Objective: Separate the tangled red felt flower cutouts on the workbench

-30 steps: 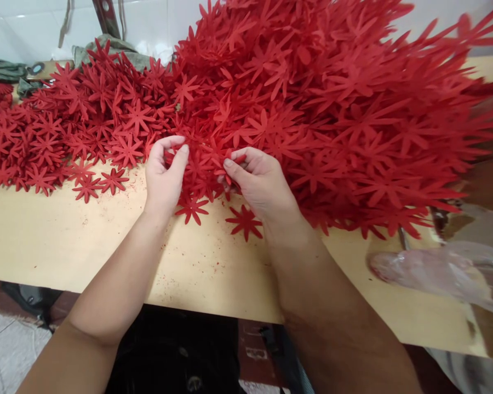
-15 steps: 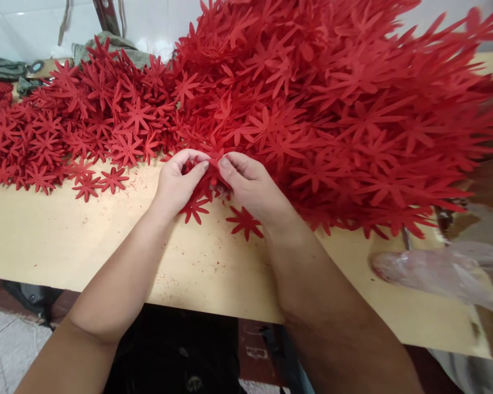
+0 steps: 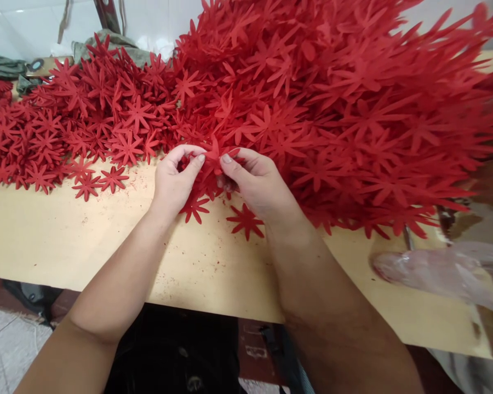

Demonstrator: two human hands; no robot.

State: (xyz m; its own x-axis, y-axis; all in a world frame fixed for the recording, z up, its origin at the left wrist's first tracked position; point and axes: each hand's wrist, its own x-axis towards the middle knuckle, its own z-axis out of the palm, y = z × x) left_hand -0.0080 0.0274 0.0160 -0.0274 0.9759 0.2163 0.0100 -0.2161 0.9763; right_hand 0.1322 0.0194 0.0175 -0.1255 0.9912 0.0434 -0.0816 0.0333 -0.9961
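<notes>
Between my two hands is a red flower-shaped cutout (image 3: 215, 155) with long narrow petals. My left hand (image 3: 178, 178) pinches its left side between thumb and forefinger. On the other side my right hand (image 3: 252, 178) grips it the same way, the thumb on top. Both hands are just above the near edge of a large heap of like red cutouts (image 3: 271, 117). Two loose cutouts, one by my left wrist (image 3: 194, 209) and one by my right wrist (image 3: 245, 221), lie flat on the table. The fingertips under the held cutout are partly hidden.
A lower pile of red cutouts (image 3: 45, 139) spreads over the left of the pale wooden table (image 3: 205, 279). Red crumbs dot the wood. At the right lies a clear plastic bag (image 3: 435, 268). Green cloth (image 3: 110, 46) sits at the back by the tiled wall.
My hands have drawn slightly apart, and more of the held cutout's petals show between them. The piles look unchanged.
</notes>
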